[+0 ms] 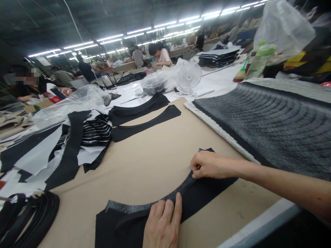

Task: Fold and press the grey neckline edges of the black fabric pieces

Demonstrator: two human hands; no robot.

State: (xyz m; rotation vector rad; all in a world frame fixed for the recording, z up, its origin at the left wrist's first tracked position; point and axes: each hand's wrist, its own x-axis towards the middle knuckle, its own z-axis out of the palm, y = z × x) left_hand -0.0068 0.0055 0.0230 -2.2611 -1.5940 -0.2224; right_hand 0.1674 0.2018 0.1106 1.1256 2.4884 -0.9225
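A curved black fabric piece point(201, 193) with a grey edge strip lies on the tan table point(155, 151) in front of me. My left hand point(164, 224) rests flat on its near part, fingers stretched along the grey curved edge. My right hand point(210, 165) is closed in a pinch on the fabric's far end, the forearm reaching in from the right.
Two long curved black strips point(144, 117) lie further back. Black, white and striped cut pieces point(77, 144) are heaped at left, with plastic bags point(77, 101) behind. Black bands point(28, 213) coil at lower left. A grey textured pad point(271, 124) fills the right. A small white fan point(190, 77) stands beyond. Other people work at far tables.
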